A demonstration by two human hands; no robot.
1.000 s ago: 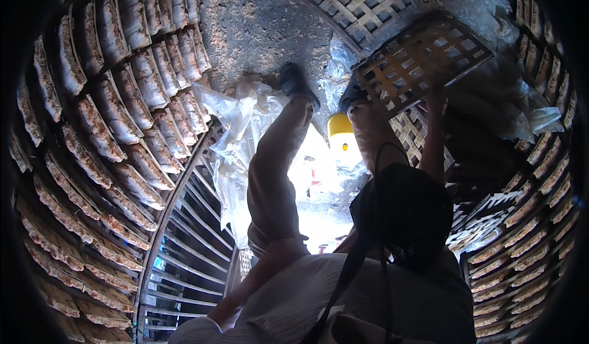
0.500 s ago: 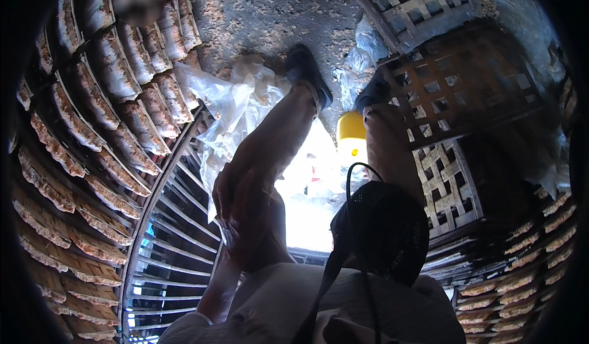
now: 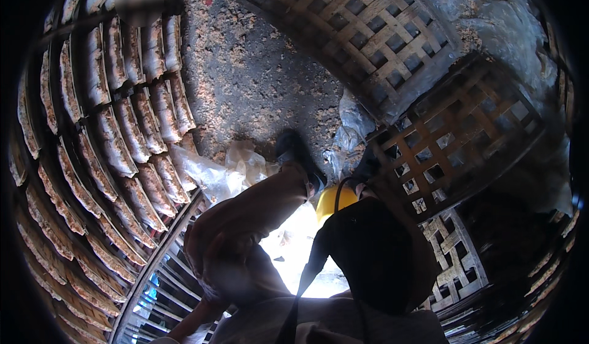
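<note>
My left hand (image 3: 226,261) lies over my bent left knee, its fingers resting against the trouser leg (image 3: 251,206). Deep shadow blurs the separate fingers, and I see nothing held in them. The left forearm (image 3: 199,321) comes up from the lower edge beside a slatted rack. No part of my right hand shows. A black mesh item (image 3: 380,258) with a strap and a thin cord hangs in front of my body, covering much of my right leg. Between my legs, behind a brightly lit patch, stands a yellow object (image 3: 334,202), partly hidden.
Rows of curved pieces with a rough, crumbly coating (image 3: 116,141) fill the left side. Woven lattice panels (image 3: 380,31) lean at the right, near crumpled clear plastic sheeting (image 3: 503,31). Pale crumbs litter the dark floor (image 3: 257,80). A slatted rack (image 3: 162,292) stands at lower left.
My view has tilted forward, so the floor, legs and racks sit lower in the picture and more of the lattice panels shows. My left hand stays on the knee.
</note>
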